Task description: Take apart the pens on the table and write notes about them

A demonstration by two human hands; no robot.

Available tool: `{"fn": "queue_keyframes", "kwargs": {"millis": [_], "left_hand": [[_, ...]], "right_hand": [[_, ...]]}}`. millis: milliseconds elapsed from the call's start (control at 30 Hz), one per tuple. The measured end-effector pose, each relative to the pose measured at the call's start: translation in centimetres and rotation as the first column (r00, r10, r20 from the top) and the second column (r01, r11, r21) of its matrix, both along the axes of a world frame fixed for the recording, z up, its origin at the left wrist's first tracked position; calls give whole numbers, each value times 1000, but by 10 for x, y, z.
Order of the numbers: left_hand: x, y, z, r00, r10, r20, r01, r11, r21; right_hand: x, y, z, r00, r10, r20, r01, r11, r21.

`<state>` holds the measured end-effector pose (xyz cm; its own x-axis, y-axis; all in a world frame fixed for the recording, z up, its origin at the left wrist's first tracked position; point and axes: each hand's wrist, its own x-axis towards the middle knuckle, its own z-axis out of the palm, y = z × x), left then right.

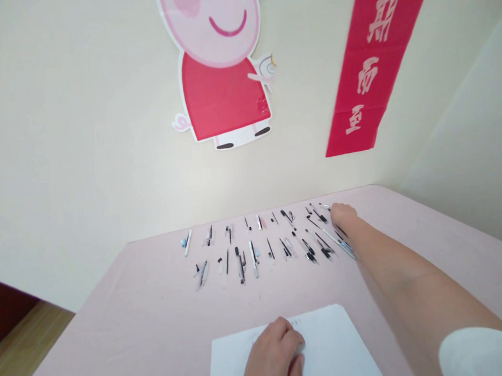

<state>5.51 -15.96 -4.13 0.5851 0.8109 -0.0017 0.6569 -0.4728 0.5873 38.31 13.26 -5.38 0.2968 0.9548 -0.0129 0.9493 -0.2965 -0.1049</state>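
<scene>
My left hand [273,356] rests on a sheet of white paper [335,340], its fingers curled together. Something pale may lie under the fingertips, but I cannot make it out. Faint marks show along the top of the sheet. My right hand [344,213] reaches to the far right end of the pens, its fingers closed and mostly hidden behind its back. A small pen part [325,206] lies just left of it. Below the wrist are light blue and dark pens [345,247]. A long white pen [331,237] lies slanting nearby.
Two rows of pens, caps and refills lie in small groups across the pink table [156,305], among them a white pen [188,243] and a black pen [240,264]. Behind stands a wall with a cartoon pig cutout [225,97] and a red banner [368,92].
</scene>
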Motion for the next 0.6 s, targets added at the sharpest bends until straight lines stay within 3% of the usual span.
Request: {"fn": "queue_keyframes", "kwargs": {"millis": [333,600], "left_hand": [[-1,0,-3,1000,-6,17,6,1000,13],[-1,0,0,1000,-1,24,0,1000,11]], "right_hand": [[-9,-6,9,999,-2,43,4,999,-42],[-11,-12,20,1000,29,4,-29,1000,-5]]}}
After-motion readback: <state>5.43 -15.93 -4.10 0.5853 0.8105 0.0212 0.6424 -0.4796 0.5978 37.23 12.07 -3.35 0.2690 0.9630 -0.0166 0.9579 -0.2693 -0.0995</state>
